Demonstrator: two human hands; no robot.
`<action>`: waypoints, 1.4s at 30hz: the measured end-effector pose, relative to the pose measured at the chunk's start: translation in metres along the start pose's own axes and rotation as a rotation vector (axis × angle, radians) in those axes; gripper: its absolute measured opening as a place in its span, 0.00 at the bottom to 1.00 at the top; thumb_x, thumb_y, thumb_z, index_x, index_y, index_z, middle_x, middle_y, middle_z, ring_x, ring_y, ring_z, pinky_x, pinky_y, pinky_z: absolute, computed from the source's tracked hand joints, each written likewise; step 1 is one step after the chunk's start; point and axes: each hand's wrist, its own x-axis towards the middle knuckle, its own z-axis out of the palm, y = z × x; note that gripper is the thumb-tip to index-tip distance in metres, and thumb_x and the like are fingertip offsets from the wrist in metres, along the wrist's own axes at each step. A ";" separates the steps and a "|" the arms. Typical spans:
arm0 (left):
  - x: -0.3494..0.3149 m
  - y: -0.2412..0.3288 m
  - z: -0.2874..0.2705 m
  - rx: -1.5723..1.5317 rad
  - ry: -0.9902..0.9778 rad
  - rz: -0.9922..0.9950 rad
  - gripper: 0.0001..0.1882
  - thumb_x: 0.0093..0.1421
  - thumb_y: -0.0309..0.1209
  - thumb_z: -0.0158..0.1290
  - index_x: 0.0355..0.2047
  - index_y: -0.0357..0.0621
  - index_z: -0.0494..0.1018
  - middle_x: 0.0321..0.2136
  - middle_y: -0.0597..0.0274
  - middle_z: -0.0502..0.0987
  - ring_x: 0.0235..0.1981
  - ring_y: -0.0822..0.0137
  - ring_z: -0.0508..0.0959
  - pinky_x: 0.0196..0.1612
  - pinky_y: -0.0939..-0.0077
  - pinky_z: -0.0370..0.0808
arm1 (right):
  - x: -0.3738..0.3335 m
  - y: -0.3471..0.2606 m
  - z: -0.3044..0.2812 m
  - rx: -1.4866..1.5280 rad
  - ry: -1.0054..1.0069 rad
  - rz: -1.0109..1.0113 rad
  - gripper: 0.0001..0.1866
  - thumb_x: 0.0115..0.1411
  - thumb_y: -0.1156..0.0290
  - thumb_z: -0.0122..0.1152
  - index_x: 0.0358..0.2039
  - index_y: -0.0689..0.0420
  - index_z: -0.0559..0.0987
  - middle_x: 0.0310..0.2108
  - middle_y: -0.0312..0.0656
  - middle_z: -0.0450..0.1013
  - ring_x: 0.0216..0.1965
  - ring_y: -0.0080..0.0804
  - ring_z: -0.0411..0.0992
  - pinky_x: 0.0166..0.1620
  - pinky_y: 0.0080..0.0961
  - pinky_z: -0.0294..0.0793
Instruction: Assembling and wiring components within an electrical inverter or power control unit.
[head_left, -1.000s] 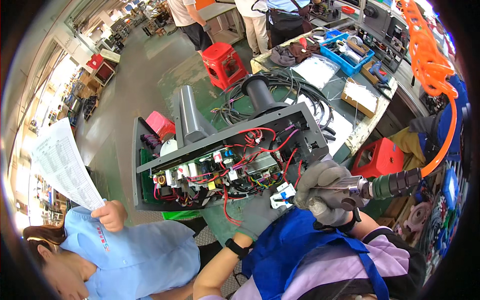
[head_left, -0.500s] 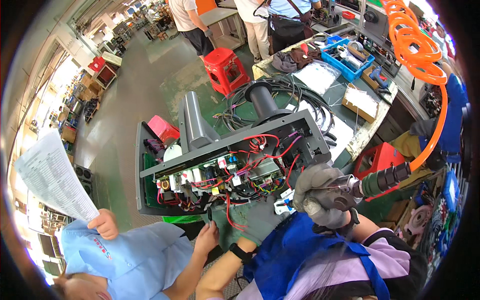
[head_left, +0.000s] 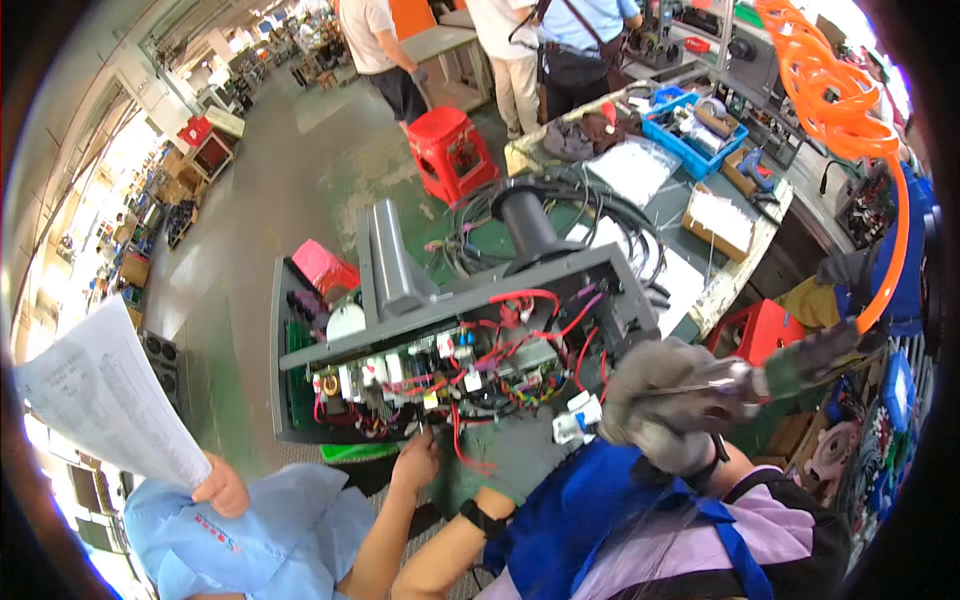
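We clamp the fingers of our gloved right hand [head_left: 660, 402] on a hose-fed tool [head_left: 732, 390]; those of our left hand [head_left: 512, 455] grip 1 white-and-blue connector [head_left: 577, 420] near the open chassis [head_left: 450, 308].

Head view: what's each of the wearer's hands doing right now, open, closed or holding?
Left hand: closed, holding a white-and-blue part.
Right hand: closed around a metal tool.
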 end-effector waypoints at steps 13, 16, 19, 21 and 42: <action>-0.064 0.002 -0.015 -0.315 0.136 0.120 0.32 0.41 0.41 0.67 0.48 0.49 0.73 0.35 0.51 0.78 0.35 0.49 0.79 0.38 0.58 0.75 | 0.014 0.053 -0.233 -0.532 0.747 0.393 0.16 0.47 0.70 0.63 0.36 0.60 0.74 0.26 0.41 0.72 0.28 0.30 0.72 0.32 0.24 0.72; -0.072 -0.009 -0.011 -0.459 0.244 0.113 0.32 0.41 0.37 0.67 0.48 0.44 0.73 0.39 0.50 0.78 0.38 0.51 0.78 0.42 0.64 0.75 | -0.014 0.176 -0.320 -0.956 0.602 0.549 0.17 0.43 0.68 0.65 0.34 0.60 0.74 0.25 0.42 0.72 0.27 0.34 0.74 0.31 0.32 0.73; -0.071 -0.017 -0.003 -0.035 0.449 0.056 0.25 0.46 0.37 0.63 0.45 0.44 0.75 0.37 0.58 0.79 0.37 0.58 0.79 0.41 0.66 0.75 | 0.001 0.212 -0.317 -1.200 0.516 0.768 0.22 0.40 0.66 0.65 0.37 0.61 0.75 0.32 0.52 0.74 0.37 0.49 0.74 0.42 0.37 0.74; -0.086 -0.011 -0.003 0.289 0.505 0.009 0.20 0.50 0.37 0.60 0.44 0.44 0.76 0.36 0.62 0.80 0.36 0.64 0.79 0.40 0.68 0.75 | -0.005 0.233 -0.342 -1.363 0.311 0.806 0.25 0.42 0.66 0.63 0.43 0.60 0.75 0.40 0.53 0.74 0.46 0.51 0.73 0.49 0.38 0.72; -0.089 0.037 -0.060 -0.323 0.120 -0.356 0.34 0.43 0.45 0.68 0.49 0.42 0.72 0.33 0.56 0.81 0.36 0.59 0.82 0.40 0.69 0.77 | -0.029 0.024 -0.068 -0.673 -0.383 -0.642 0.34 0.45 0.54 0.74 0.48 0.57 0.70 0.44 0.48 0.72 0.39 0.42 0.74 0.40 0.34 0.74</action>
